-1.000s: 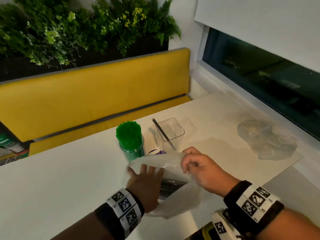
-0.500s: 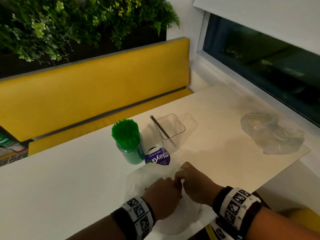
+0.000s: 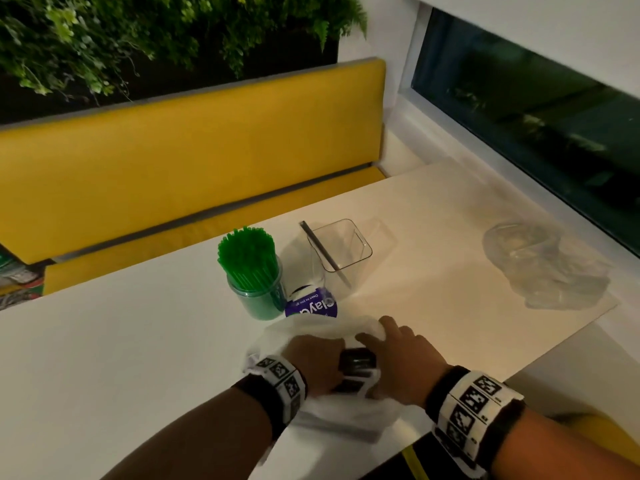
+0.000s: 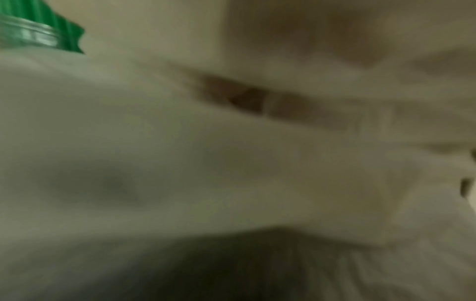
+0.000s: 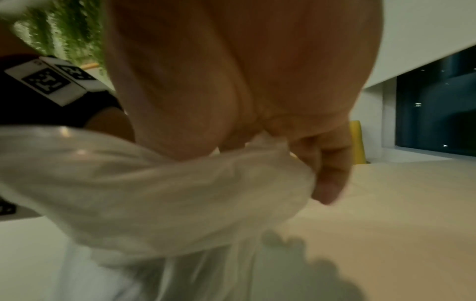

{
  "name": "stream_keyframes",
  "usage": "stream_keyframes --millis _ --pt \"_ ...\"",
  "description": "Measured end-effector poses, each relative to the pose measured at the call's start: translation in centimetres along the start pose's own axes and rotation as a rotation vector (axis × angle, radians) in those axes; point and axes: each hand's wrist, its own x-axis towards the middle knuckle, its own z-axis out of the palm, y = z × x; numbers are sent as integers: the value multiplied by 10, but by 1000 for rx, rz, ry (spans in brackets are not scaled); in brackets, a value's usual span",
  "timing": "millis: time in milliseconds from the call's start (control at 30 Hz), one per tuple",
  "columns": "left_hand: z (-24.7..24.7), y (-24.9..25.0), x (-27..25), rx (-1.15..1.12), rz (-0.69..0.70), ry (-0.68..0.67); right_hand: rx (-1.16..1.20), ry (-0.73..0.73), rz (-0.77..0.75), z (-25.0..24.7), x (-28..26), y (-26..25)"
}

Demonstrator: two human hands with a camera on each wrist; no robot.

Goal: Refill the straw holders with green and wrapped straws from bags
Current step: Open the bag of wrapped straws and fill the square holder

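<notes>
Wrapped straws (image 3: 356, 363) lay inside the white bag (image 3: 332, 410), its mouth toward twelve o'clock. The right hand (image 3: 403, 362) pinched the film; whether the left hand (image 3: 317, 362) gripped it could not be told. Spreading the mouth wide should let a whole bundle slide out uncrushed.

Two hands (image 3: 317, 362) (image 3: 405, 358) at one white bag (image 3: 346, 414), beyond them two holders (image 3: 258, 299) (image 3: 341, 247), one purple-labelled tub (image 3: 311, 306), far right one crumpled clear bag (image 3: 550, 268)

Desk (image 3: 104, 341) lay open at 9 o'clock; green straw jar (image 3: 254, 292), clear holder (image 3: 341, 247) blocked 12 o'clock.
</notes>
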Motion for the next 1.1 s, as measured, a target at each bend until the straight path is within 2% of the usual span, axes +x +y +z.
stream_keyframes --millis 67,100,233,367,467,600,667,700,800,867,933,1000,1100 --pt "-4 -5 3 -91 -32 50 160 -52 32 -1 6 2" --pt "-5 -7 3 -130 -32 56 271 -56 -1 -3 10 2" --pt "-16 -8 0 -167 -15 -30 561 20 -171 -12 14 4" --pt "-34 -12 -14 -295 14 -57 739 84 -245 -16 11 29" --pt "-54 -5 -34 -510 80 -15 792 119 -163 -13 14 48" --pt "-95 13 -63 -773 266 88 738 149 -105 -8 17 43" --pt "-129 21 -75 -970 335 203 685 158 -75 -8 16 38" --pt "-149 24 -78 -1076 380 346 658 147 -68 -9 16 36" --pt "-205 20 -67 -1381 474 905 626 97 -58 -9 13 30" --pt "-221 13 -38 -1502 405 1110 624 93 -46 -8 9 28" --pt "-212 7 -3 -1487 196 1168 615 93 -35 -7 5 26" --pt "-192 3 27 -1425 -16 1092 594 93 -37 -6 0 25" --pt "-160 -12 61 -1264 -225 870 543 89 -56 -3 -3 28"
